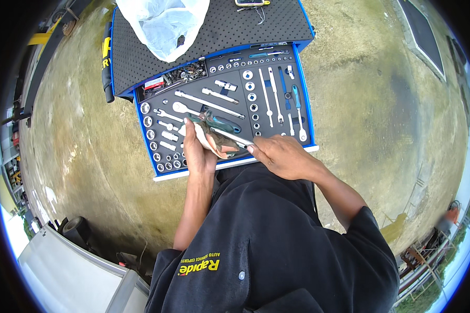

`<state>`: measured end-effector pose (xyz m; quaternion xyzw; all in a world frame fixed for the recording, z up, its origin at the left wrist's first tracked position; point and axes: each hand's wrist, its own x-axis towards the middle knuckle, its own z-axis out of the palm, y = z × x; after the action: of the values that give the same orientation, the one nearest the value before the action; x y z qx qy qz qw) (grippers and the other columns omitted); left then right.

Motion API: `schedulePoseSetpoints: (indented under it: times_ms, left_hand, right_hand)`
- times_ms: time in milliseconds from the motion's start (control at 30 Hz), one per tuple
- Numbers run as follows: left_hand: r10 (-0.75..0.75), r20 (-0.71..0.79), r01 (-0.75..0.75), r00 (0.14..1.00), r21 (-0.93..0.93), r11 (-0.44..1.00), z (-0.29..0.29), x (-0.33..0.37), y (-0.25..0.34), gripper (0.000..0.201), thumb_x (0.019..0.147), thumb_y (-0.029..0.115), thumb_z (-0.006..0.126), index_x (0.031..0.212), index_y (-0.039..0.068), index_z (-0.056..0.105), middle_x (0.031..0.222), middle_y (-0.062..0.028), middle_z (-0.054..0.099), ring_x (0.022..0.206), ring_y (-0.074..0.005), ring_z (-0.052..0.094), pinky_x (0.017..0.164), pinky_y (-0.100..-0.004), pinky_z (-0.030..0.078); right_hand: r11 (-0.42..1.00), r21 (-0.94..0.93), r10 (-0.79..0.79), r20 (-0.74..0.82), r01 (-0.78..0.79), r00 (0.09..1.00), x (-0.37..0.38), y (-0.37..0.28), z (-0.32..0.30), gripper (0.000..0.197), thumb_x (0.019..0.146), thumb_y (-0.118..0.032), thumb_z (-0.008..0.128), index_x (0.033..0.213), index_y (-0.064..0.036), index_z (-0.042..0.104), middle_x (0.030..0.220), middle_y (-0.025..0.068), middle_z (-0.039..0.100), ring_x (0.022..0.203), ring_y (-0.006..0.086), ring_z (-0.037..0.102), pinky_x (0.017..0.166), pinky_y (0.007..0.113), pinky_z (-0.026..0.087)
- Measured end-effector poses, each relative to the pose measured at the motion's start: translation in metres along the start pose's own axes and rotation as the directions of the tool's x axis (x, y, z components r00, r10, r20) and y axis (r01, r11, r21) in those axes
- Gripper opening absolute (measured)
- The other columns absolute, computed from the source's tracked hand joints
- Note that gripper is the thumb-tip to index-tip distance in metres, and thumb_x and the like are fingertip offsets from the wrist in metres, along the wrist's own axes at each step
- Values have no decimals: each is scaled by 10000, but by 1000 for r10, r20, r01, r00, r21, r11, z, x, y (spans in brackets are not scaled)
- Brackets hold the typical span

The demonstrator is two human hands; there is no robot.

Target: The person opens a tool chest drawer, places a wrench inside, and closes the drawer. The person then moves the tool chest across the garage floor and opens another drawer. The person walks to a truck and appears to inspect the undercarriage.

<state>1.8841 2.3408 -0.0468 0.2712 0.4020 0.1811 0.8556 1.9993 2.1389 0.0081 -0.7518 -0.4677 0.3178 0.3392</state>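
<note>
Over the front of an open tool drawer (235, 166), my left hand (197, 154) is closed around a stained, light-coloured rag (222, 147). My right hand (284, 156) grips one end of a slim silver metal tool (230, 136). The tool's other end lies against the rag, and its exact kind is hard to make out. Just beyond the rag, a ratchet with a dark green handle (227, 124) rests in the drawer's foam. Sockets (151, 134) fill slots along the left, with extension bars (209, 104) in the middle.
Above the drawer is the cart's black perforated top (235, 31), bearing a white plastic bag (167, 26) and a phone (250, 2). Loose small parts (190, 71) lie in the drawer's back left compartment. A blue-handled ratchet (298, 112) sits at the right. Concrete floor (360, 94) surrounds the cart.
</note>
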Motion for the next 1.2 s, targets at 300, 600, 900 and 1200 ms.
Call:
schedulePoseSetpoints:
  times_ms: [300,600,900,1200]
  left_hand:
    - [108,-144,-78,984,199,977,-106,-15,75,375,1112,352,536,1344,67,608,1127,-96,733,988,-225,721,893,-404,598]
    - [-131,-263,273,956,628,729,-188,-81,20,192,1011,114,539,1115,-5,648,890,-117,728,678,-180,687,610,-324,565]
    - [-61,-370,276,927,561,780,-202,-87,-5,345,1080,351,620,1067,12,684,806,-68,710,626,-143,669,547,-304,522]
    - [35,-367,148,930,460,876,-216,-60,-37,378,1054,342,690,1258,28,635,1002,-30,699,797,-126,644,713,-309,536]
  right_hand:
    - [771,-231,411,-532,-594,740,23,127,9,286,1082,-224,505,1069,43,607,881,272,734,795,495,716,706,602,557]
    - [800,-262,291,-616,-539,732,50,156,35,298,1072,-163,503,1307,19,525,1042,315,726,836,515,720,722,589,589]
    - [572,-667,212,-443,-478,871,49,139,1,375,958,-184,691,1316,-74,708,1166,124,653,1080,335,648,796,458,613]
    - [715,-539,261,-385,-445,885,53,143,-29,229,963,-209,720,1168,-163,810,1132,97,691,1066,324,673,873,470,571]
